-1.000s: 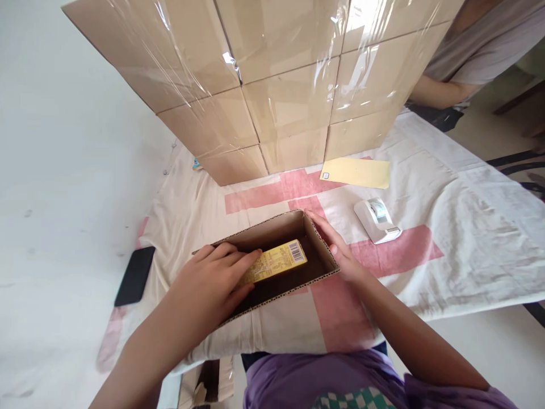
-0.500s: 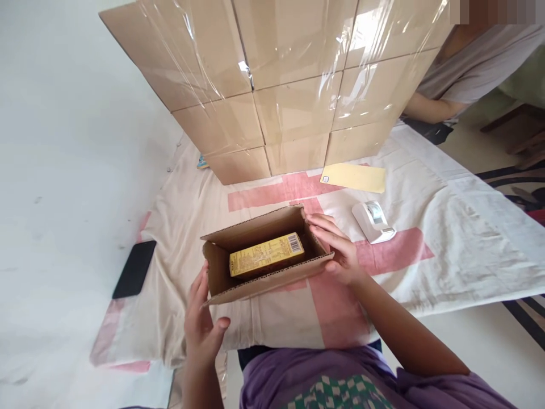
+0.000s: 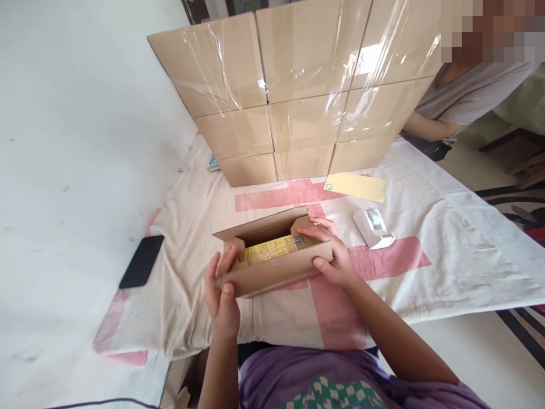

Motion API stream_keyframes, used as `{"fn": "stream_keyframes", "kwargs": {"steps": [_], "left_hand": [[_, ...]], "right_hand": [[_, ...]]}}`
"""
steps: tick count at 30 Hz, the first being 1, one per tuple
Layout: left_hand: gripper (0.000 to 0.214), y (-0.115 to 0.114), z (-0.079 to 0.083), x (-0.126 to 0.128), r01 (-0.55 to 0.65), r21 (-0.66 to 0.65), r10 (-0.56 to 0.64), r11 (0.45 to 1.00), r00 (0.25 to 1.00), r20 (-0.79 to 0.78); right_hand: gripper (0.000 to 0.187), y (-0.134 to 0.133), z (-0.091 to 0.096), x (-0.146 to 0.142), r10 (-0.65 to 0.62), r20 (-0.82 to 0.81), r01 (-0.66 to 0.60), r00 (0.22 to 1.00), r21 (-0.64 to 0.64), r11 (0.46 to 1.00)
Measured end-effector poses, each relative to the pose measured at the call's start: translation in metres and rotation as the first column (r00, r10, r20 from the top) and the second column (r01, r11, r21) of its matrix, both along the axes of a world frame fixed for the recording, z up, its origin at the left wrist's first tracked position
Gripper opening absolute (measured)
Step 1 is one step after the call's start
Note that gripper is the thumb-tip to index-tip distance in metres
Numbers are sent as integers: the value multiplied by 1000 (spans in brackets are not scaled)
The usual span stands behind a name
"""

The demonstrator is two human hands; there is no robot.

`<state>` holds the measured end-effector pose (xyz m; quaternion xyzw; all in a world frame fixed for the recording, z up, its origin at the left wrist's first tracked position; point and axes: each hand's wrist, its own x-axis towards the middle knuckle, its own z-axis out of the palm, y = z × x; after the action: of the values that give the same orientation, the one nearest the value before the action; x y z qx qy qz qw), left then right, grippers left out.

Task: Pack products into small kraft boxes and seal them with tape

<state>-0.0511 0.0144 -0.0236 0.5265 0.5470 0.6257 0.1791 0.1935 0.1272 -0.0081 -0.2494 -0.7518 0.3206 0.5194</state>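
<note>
An open-topped cardboard box (image 3: 281, 270) rests on the cloth-covered table in front of me, its long flaps standing up. Inside lies a yellow printed carton (image 3: 270, 249) with a barcode at its right end, partly hidden by the near flap. My left hand (image 3: 223, 289) grips the left end, thumb on the near flap and fingers over the left end flap. At the right end, my right hand (image 3: 332, 255) has its thumb on the near flap and its fingers on the small end flap, which leans inward.
Behind the box stands a tall wall of taped cardboard boxes (image 3: 306, 125). A yellow card (image 3: 357, 187) and a white tape dispenser (image 3: 373, 229) lie to the right. A black phone (image 3: 142, 262) lies at the left edge. Another person's arm (image 3: 430, 126) shows at the upper right.
My left hand has moved from beside the box to grip its left end. Both short end flaps now lean inward over the carton, and the near flap stands higher.
</note>
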Motion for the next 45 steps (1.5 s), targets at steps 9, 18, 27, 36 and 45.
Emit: {"fn": "stream_keyframes", "kwargs": {"steps": [9, 18, 27, 36, 45], "left_hand": [[80, 19, 4, -4, 109, -9, -98, 994, 924, 371], [22, 14, 18, -3, -189, -107, 173, 976, 975, -140], [49, 1, 57, 59, -215, -41, 68, 976, 475, -877], [62, 16, 52, 69, -221, -93, 10, 971, 422, -907], [62, 31, 42, 58, -225, -55, 48, 973, 427, -903]], "right_hand": [[88, 7, 21, 2, 83, 41, -72, 996, -234, 970], [32, 7, 9, 4, -174, 136, 146, 975, 193, 970], [38, -8, 14, 6, -274, 288, 224, 918, 196, 955], [40, -12, 24, 4, -290, 381, 240, 878, 175, 955], [35, -17, 0, 55, -485, 163, 481, 859, 67, 874]]}}
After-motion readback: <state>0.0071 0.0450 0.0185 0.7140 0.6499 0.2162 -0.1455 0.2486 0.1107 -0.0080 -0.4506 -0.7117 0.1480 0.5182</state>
